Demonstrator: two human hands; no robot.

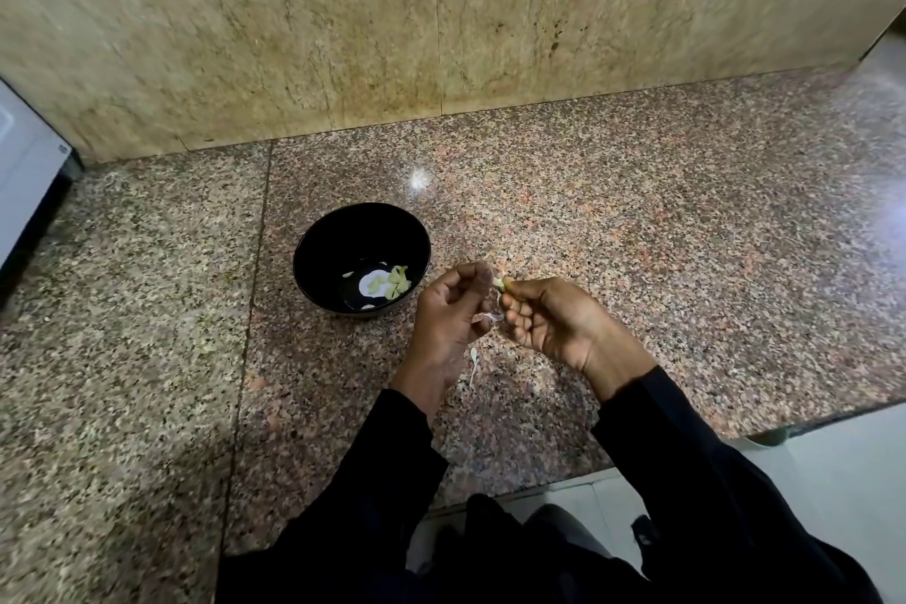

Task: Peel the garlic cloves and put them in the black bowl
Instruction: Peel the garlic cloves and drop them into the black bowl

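A black bowl (pixel 318 260) stands on the speckled granite counter (pixel 637 221), with several pale peeled garlic cloves (pixel 396 282) lying at its bottom. Just right of the bowl, my right hand (pixel 549 321) pinches a small garlic clove (pixel 501 283) between thumb and fingertips. My left hand (pixel 448 316) is curled close beside it, its fingertips at the clove's skin, and a thin white strip of peel (pixel 491 317) hangs from its lower fingers. Both hands hover a little above the counter.
A scrap of white garlic skin (pixel 473 358) lies on the counter under my hands. A beige stone wall (pixel 343 25) backs the counter. A white appliance (pixel 24 172) stands at the far left. The counter's front edge runs at lower right, with a pale floor (pixel 833 471) beyond.
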